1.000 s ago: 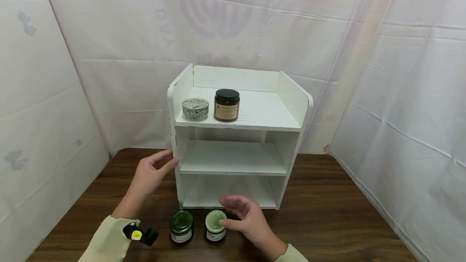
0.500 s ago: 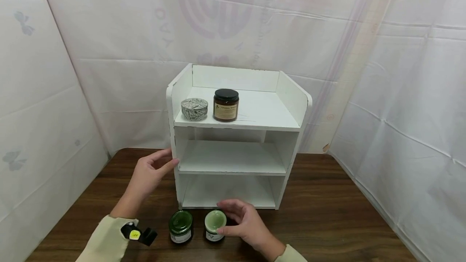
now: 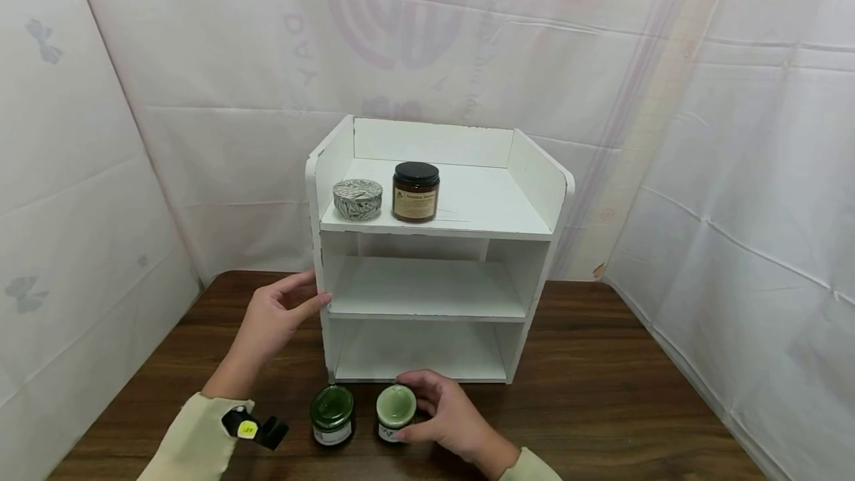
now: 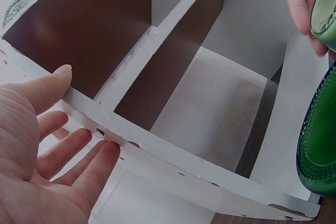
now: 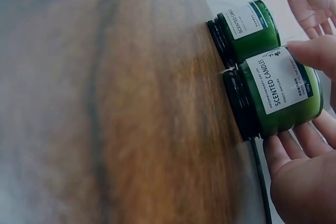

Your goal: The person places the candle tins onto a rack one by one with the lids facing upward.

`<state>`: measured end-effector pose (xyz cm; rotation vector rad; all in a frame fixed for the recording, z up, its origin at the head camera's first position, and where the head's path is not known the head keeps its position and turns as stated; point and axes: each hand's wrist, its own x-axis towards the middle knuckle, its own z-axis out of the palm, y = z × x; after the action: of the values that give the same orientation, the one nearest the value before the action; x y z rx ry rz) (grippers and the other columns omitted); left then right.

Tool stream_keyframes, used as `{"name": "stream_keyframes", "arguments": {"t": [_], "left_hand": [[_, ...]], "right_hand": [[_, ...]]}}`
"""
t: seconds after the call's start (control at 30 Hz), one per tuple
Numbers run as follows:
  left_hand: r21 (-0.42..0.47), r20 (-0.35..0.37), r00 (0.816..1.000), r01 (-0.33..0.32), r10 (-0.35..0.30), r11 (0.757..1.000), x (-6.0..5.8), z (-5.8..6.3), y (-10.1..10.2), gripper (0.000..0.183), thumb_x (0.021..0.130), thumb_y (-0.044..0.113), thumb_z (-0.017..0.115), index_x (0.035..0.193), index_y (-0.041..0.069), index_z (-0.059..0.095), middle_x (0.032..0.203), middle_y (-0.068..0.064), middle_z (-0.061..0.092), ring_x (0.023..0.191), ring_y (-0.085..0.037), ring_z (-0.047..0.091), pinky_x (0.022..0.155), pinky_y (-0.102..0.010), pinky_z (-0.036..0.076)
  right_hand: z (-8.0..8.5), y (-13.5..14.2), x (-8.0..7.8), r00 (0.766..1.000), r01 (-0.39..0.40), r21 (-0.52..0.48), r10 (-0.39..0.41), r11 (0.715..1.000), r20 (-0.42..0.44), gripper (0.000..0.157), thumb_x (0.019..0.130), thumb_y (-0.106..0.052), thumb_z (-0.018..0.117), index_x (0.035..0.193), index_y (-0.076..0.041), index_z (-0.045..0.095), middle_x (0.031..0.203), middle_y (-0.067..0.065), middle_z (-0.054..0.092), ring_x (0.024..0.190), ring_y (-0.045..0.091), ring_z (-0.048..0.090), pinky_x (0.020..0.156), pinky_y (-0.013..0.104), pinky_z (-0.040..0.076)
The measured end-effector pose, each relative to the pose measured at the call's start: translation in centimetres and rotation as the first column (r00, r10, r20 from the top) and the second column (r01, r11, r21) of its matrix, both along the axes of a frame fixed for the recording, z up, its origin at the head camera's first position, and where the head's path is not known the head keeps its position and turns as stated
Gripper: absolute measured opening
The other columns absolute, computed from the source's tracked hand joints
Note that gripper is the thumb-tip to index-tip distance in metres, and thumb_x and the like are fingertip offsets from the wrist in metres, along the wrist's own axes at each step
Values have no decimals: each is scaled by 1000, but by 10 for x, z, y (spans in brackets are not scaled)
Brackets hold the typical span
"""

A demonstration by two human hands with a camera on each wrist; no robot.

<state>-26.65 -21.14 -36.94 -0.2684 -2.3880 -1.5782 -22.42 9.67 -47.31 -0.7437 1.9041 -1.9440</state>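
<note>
My left hand (image 3: 270,318) holds the left side panel (image 4: 173,151) of a small white shelf unit (image 3: 427,288), thumb at its front edge, fingers along the outer face. In front of the unit two green glass jars labelled as scented candles stand upside down on their black lids. My right hand (image 3: 450,414) is around the paler, right-hand candle jar (image 5: 283,87). Its thumb lies at the label and the other fingers reach behind the glass. The darker candle jar (image 3: 332,410) stands a little to the left, untouched.
On the unit's top board sit a round patterned tin (image 3: 358,200) and a brown jar with a black lid (image 3: 415,193). Dark wooden table (image 3: 601,392) extends to both sides. White sheeting (image 3: 234,132) hangs behind and at the sides.
My right hand has lowered slightly, its thumb sliding from the pale jar's upturned base down to its label and the fingers closing around it. The left hand has stayed on the shelf panel.
</note>
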Motion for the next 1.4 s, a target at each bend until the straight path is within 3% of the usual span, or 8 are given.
{"name": "stream_keyframes", "arguments": {"t": [0.53, 0.77, 1.0, 1.4], "left_hand": [[-3, 18, 1000, 2, -1, 1000, -1, 2, 2, 64, 92, 42, 77, 146, 12, 59, 135, -14, 68, 105, 5, 63, 83, -18, 55], [-2, 17, 1000, -3, 3, 1000, 1, 3, 2, 64, 93, 42, 76, 146, 11, 58, 136, -16, 67, 112, -7, 64, 84, -16, 54], [-9, 14, 1000, -5, 6, 1000, 1, 1, 1, 63, 93, 43, 76, 146, 12, 59, 134, -14, 68, 107, 4, 63, 84, -16, 54], [11, 7, 1000, 11, -11, 1000, 3, 2, -1, 62, 94, 39, 76, 145, 10, 59, 134, -17, 67, 104, 6, 63, 83, -16, 54]], "right_hand": [[1, -6, -4, 1000, 10, 123, -8, 992, -16, 71, 73, 8, 86, 137, 2, 57, 130, 11, 65, 113, 16, 64, 94, 19, 50], [3, -8, -3, 1000, 27, 146, -26, 989, -10, 70, 72, 7, 86, 135, 1, 59, 126, 8, 67, 112, 15, 64, 93, 19, 50], [3, -10, -2, 999, 36, 137, -35, 990, -12, 66, 72, 7, 87, 132, -2, 62, 124, 8, 68, 109, 16, 65, 92, 21, 50], [1, -11, -1, 999, 34, 128, -32, 991, -15, 66, 72, 7, 87, 133, 0, 62, 123, 8, 68, 108, 17, 66, 92, 22, 51]]}}
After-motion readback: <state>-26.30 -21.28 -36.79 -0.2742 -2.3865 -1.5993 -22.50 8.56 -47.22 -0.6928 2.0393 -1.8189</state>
